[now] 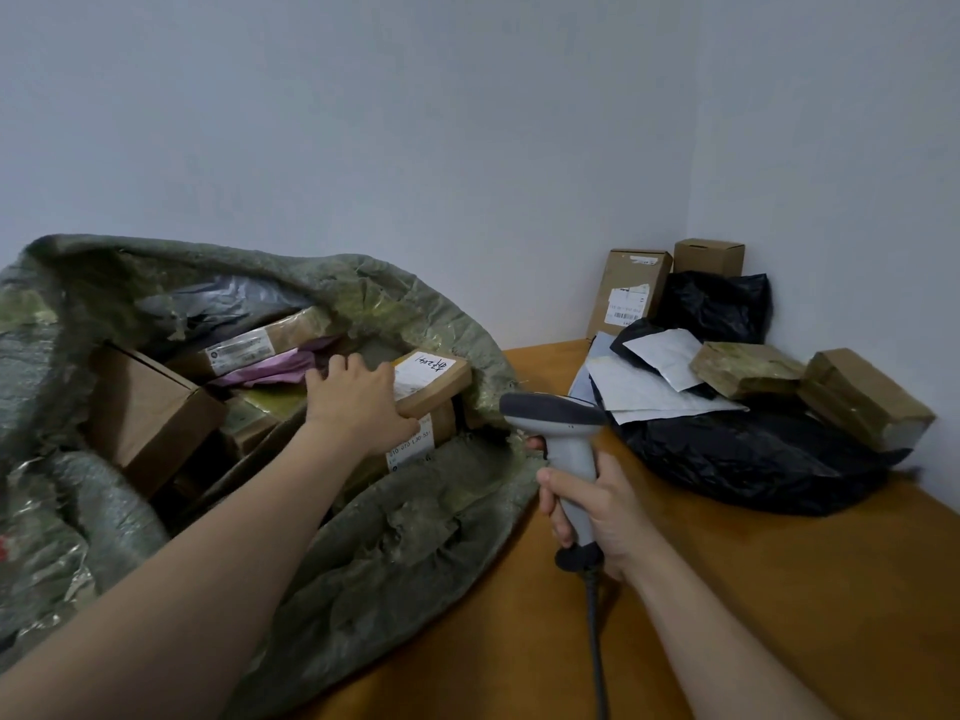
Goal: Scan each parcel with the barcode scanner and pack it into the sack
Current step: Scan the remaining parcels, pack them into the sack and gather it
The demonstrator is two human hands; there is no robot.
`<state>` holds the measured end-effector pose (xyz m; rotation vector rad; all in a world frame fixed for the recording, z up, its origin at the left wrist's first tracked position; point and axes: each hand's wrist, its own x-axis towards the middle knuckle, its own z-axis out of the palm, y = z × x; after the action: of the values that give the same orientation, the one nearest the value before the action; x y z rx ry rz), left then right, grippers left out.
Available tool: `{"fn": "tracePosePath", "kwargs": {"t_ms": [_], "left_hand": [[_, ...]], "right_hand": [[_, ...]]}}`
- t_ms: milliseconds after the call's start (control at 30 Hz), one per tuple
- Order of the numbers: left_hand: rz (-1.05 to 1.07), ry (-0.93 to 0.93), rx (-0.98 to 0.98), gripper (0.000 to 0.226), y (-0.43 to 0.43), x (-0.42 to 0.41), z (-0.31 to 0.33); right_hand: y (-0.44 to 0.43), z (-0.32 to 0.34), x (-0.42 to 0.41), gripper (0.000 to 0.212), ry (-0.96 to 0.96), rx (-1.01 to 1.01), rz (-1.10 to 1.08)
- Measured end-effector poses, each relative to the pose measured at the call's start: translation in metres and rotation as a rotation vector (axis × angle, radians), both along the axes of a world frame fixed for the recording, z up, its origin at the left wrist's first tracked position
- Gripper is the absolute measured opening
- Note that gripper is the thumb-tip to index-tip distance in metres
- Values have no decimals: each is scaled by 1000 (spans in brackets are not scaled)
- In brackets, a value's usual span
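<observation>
A grey-green woven sack (pixel 395 543) lies open on the left, holding several brown boxes and a pink bag. My left hand (pixel 358 402) reaches into its mouth and grips a brown box with a handwritten white label (pixel 436 376), fingers over the top and thumb on its near side. My right hand (pixel 597 506) grips the handle of a grey barcode scanner (pixel 561 423) just right of the sack's mouth, its head pointing left and its cable hanging down.
On the wooden table (pixel 727 589) at the back right lies a pile: black plastic bags (pixel 743 454), white paper mailers (pixel 644 387), two tape-wrapped parcels (pixel 862 397) and two upright cardboard boxes (pixel 628 288) against the wall corner.
</observation>
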<state>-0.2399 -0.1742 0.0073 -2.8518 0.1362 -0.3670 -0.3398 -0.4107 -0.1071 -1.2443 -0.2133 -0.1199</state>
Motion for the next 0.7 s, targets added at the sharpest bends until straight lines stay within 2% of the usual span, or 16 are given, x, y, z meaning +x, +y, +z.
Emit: {"fn": "tracePosePath", "kwargs": {"t_ms": [100, 200, 267, 367, 433, 567, 700], "left_hand": [[-103, -90, -35, 73, -17, -5, -3], [-312, -177, -139, 55, -46, -12, -10], [-439, -139, -236, 47, -70, -14, -17], [-547, -54, -332, 44, -108, -10, -30], [-573, 19, -373, 46, -135, -3, -42], [-600, 142, -286, 55, -184, 15, -72], [-639, 215, -178, 57, -221, 31, -91]], "right_hand": [[-1, 2, 0, 27, 8, 27, -22], [-6, 3, 1, 36, 9, 74, -102], [-13, 5, 1, 31, 1, 80, -201], [-34, 12, 0, 6, -14, 49, -368], [-55, 15, -4, 7, -34, 20, -478], [-91, 5, -11, 17, -79, -14, -630], [-101, -9, -10, 30, -43, 74, -662]]}}
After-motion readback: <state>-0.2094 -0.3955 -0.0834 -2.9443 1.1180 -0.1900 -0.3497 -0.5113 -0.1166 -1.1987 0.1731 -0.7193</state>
